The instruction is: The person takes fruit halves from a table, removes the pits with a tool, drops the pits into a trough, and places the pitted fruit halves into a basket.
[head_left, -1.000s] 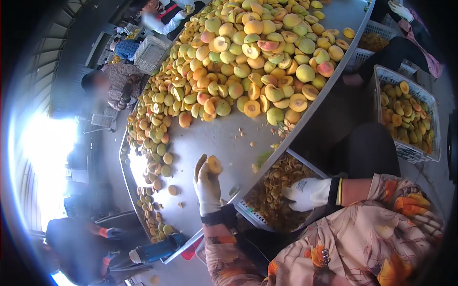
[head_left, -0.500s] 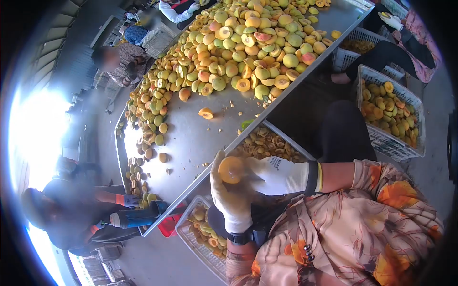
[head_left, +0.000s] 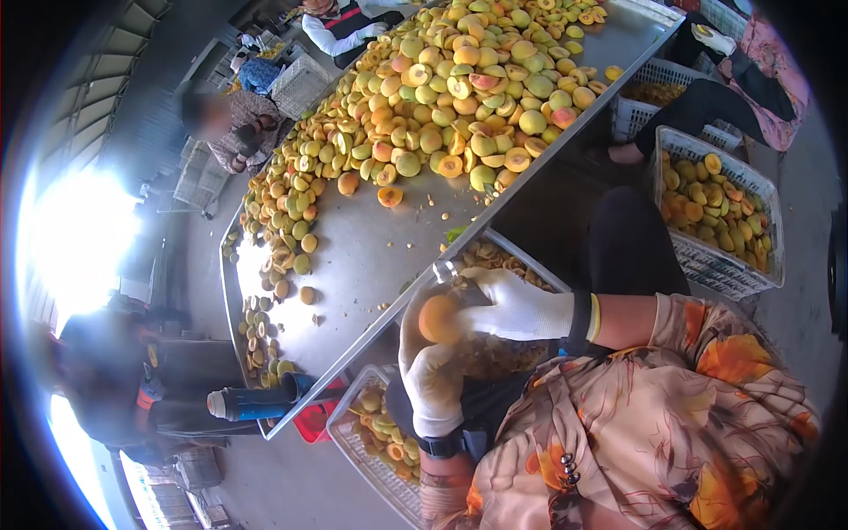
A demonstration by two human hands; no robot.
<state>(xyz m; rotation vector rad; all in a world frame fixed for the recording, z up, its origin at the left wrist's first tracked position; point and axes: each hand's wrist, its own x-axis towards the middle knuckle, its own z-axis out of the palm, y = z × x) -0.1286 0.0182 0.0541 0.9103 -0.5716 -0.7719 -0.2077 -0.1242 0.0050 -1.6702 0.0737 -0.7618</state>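
My left hand (head_left: 431, 375), in a white glove, is closed around an orange-yellow fruit (head_left: 438, 320) in front of my lap. My right hand (head_left: 517, 305), also gloved, meets it from the right, with its fingertips at the fruit. A small shiny metal piece (head_left: 444, 270) shows above the fingers; its lower part is hidden. Beneath my hands is a crate of brown scraps (head_left: 503, 263), partly covered by them. The metal table (head_left: 380, 256) carries a big heap of whole and halved fruit (head_left: 442, 97).
White crates of fruit stand at the right (head_left: 720, 212) and below the table's near edge (head_left: 380, 433). A blue cylinder (head_left: 256, 404) and a red container (head_left: 314, 422) are at the table's lower corner. Co-workers are at the left (head_left: 115, 371), upper left (head_left: 252, 124), top and upper right.
My left hand has come back from over the table to my right hand. A halved fruit now lies near the heap. The co-worker at lower left has drawn their hands back.
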